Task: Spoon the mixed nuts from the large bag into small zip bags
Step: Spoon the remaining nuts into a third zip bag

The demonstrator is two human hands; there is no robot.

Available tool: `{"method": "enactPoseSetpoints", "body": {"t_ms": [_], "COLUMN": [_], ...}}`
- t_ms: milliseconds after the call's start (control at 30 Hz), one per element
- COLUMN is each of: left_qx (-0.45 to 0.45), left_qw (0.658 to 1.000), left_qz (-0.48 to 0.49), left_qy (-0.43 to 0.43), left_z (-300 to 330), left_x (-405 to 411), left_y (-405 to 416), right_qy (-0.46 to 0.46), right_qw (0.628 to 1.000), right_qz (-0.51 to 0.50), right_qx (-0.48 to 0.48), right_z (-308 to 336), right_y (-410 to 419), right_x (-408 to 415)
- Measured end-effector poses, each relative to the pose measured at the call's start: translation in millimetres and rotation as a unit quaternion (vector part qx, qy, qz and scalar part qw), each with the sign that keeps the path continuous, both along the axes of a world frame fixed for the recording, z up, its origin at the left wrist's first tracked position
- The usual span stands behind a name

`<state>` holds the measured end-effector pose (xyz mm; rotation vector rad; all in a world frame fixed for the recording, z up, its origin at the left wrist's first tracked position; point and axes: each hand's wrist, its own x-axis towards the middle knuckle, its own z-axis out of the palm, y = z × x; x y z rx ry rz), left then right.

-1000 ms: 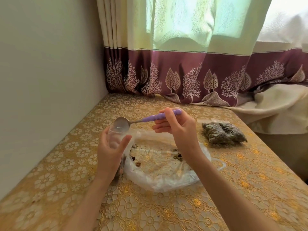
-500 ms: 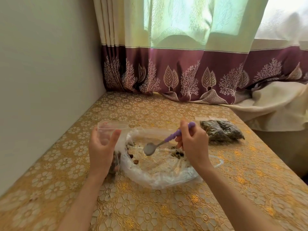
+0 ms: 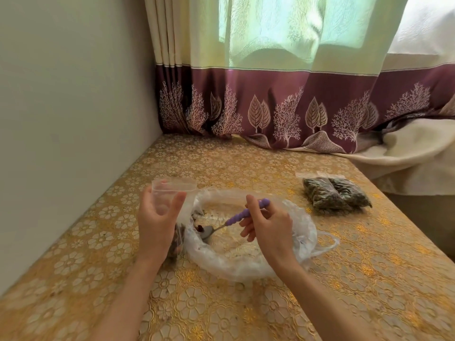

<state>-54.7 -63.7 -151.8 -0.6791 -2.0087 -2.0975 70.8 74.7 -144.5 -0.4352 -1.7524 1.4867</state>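
A large clear plastic bag [image 3: 248,262] lies open on the table, with a few nuts left at its left side. My right hand [image 3: 268,230] grips the purple handle of a metal spoon [image 3: 236,217]; the spoon's bowl is down inside the large bag, by the nuts near its left wall. My left hand [image 3: 155,222] holds a small clear zip bag [image 3: 172,190] upright just left of the large bag, its mouth open at the top. Dark nuts show in the small bag's bottom, partly hidden behind my palm.
Two filled small zip bags [image 3: 334,195] lie side by side at the right of the gold floral tablecloth [image 3: 221,311]. A wall [image 3: 61,119] runs along the left. A purple-bordered curtain [image 3: 295,107] hangs at the back, with a cream blanket [image 3: 406,153] at the right.
My right hand brought the spoon down from the small bag's mouth into the large bag and moved its bowl left toward the nuts. My left hand kept holding the small bag.
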Motion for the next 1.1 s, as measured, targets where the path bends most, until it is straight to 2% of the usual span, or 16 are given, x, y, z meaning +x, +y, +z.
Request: {"method": "enactPoseSetpoints", "body": {"t_ms": [200,367,567,800,967,1100], "left_qx": [-0.013,-0.005,-0.010,0.008,0.019,0.013], "left_qw": [1.000,1.000,1.000,1.000,0.999,0.999], "left_qz": [-0.006,-0.007,-0.004,-0.006,-0.004,-0.010], "left_qy": [0.005,0.007,0.023,0.030,0.035,0.033], "left_z": [-0.8,-0.9,-3.1,-1.2,-0.3,-0.6], "left_x": [3.1,2.2,1.0,-2.0,-2.1,-1.8], "left_y": [2.5,3.2,3.5,1.4,1.2,1.1], "right_qy": [0.027,-0.014,-0.067,-0.101,-0.091,-0.046], "right_qw": [0.999,0.997,0.978,0.943,0.953,0.961], "right_qz": [-0.008,-0.008,0.073,0.090,0.059,0.047], "right_qx": [-0.043,-0.075,-0.182,-0.304,-0.283,-0.268], "right_z": [-5.6,-18.6,-18.3,-6.7,1.9,19.1], "right_y": [-14.3,-16.6,-11.7,1.0,7.2,14.7], "right_x": [-15.9,-20.7,-18.3,-7.8,7.0,17.1]}}
